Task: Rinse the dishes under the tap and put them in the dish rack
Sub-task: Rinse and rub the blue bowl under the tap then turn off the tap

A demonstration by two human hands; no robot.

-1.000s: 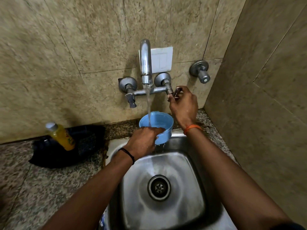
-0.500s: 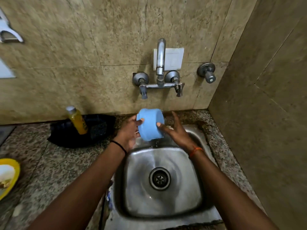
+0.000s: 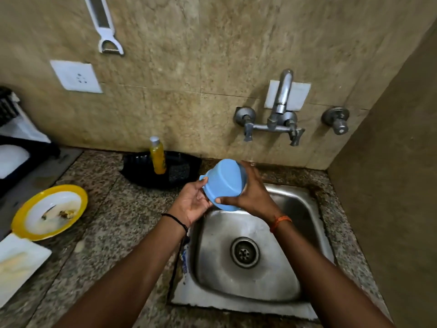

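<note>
I hold a small blue bowl (image 3: 224, 183) tipped over, its base facing me, above the back left corner of the steel sink (image 3: 305, 209). My left hand (image 3: 192, 204) cups its rim from the left and below. My right hand (image 3: 250, 195) grips it from the right, thumb on the lower side. The tap (image 3: 282, 95) on the wall is off, with no water running. A dirty yellow-rimmed plate (image 3: 71, 192) lies on the counter at the left. A dark rack (image 3: 7, 150) with something white in it shows at the far left edge.
A yellow soap bottle (image 3: 157, 157) stands on a black tray (image 3: 184, 171) against the wall behind the sink. A white board (image 3: 16, 263) lies at the lower left. A peeler (image 3: 104, 27) and a socket (image 3: 75, 76) are on the wall. A side wall closes the right.
The water has stopped. My right hand left the tap handle and took the bowl, which is now turned over and carried slightly left. The view swung left, revealing the plate and rack.
</note>
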